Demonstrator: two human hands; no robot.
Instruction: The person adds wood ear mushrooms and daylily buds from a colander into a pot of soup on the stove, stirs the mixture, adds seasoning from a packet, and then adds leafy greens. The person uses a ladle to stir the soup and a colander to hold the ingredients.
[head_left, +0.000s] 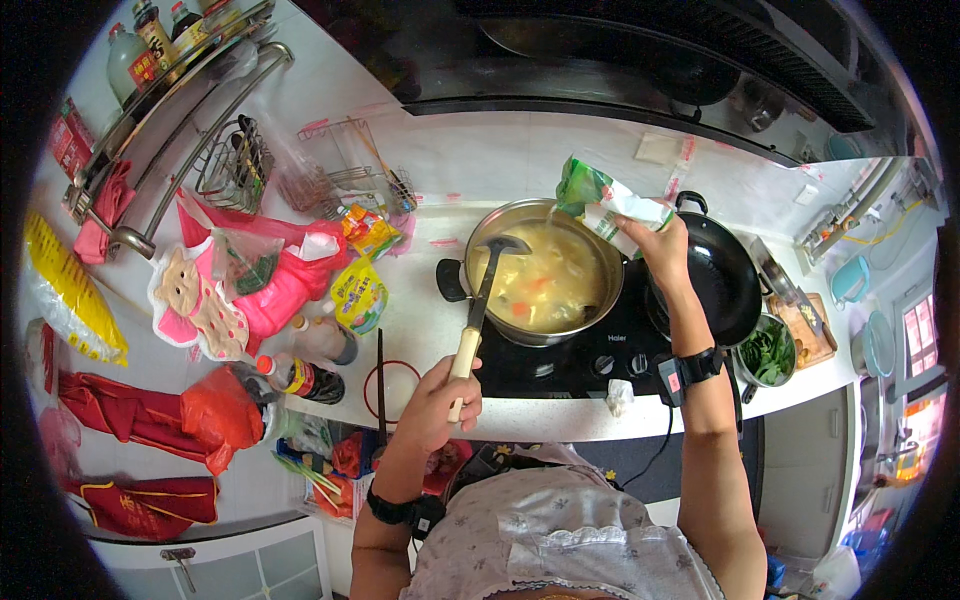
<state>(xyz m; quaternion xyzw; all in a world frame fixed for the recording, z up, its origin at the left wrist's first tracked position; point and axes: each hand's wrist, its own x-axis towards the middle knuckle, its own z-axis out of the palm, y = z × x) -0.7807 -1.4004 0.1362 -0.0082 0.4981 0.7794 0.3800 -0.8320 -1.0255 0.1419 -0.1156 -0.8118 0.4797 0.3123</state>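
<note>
My left hand (442, 397) grips the pale handle of a ladle (480, 307), its dark metal head resting at the left part of a steel pot (517, 335). Yellowish soup (551, 277) with orange pieces and pale bits fills much of this pot, which stands on a black Haier gas hob (555, 375). Above the pot's far right rim, my right hand (660, 236) holds a green and white plastic packet (607, 199), its green end tilted over the soup. A thin pale stream seems to fall from the packet.
Right of the pot stands a black wok (709, 277), beside a bowl of leafy greens (766, 352) and a wooden cutting board (810, 330). Sauce bottles (304, 379), a yellow seasoning pouch (360, 296) and dark chopsticks (381, 382) are on the left. A range hood (600, 112) hangs above.
</note>
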